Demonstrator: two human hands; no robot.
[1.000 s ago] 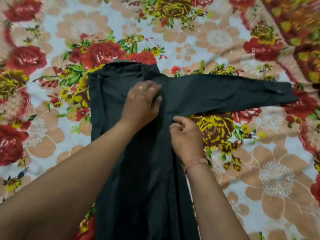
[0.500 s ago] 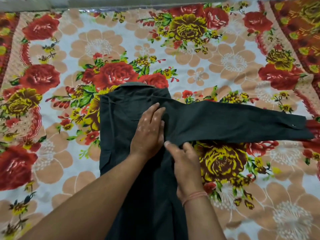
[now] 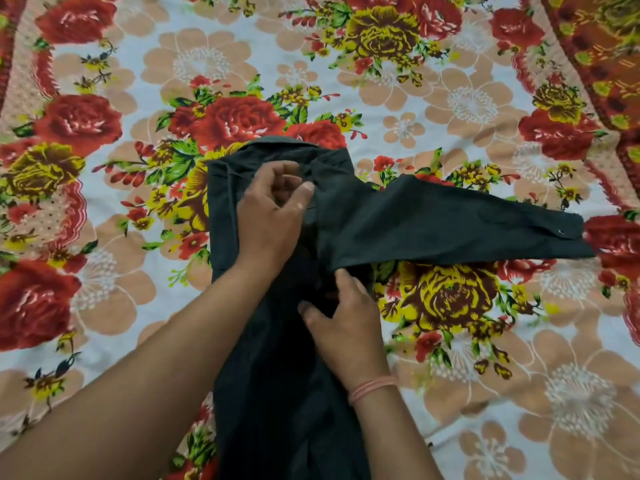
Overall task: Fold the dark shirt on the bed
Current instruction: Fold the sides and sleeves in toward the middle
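Observation:
The dark shirt [image 3: 270,393] lies lengthwise on the flowered bedsheet, collar at the far end, its left side folded in. One long sleeve [image 3: 450,226] stretches out to the right, cuff with a small button at the far right. My left hand [image 3: 273,209] rests on the shoulder just below the collar, fingers curled and pinching the cloth there. My right hand [image 3: 343,323] is at the armpit, under the raised lower edge of the sleeve, fingers spread on the fabric; whether it grips the cloth is not visible.
The bedsheet [image 3: 467,98] with red, yellow and peach flowers covers the whole bed in view. A red-orange patterned border [image 3: 606,46] runs along the far right. A pink thread band [image 3: 372,388] is on my right wrist.
My left hand went from flat on the shirt to curled and pinching near the collar. My right hand shifted under the sleeve's base, and the sleeve's lower edge has lifted.

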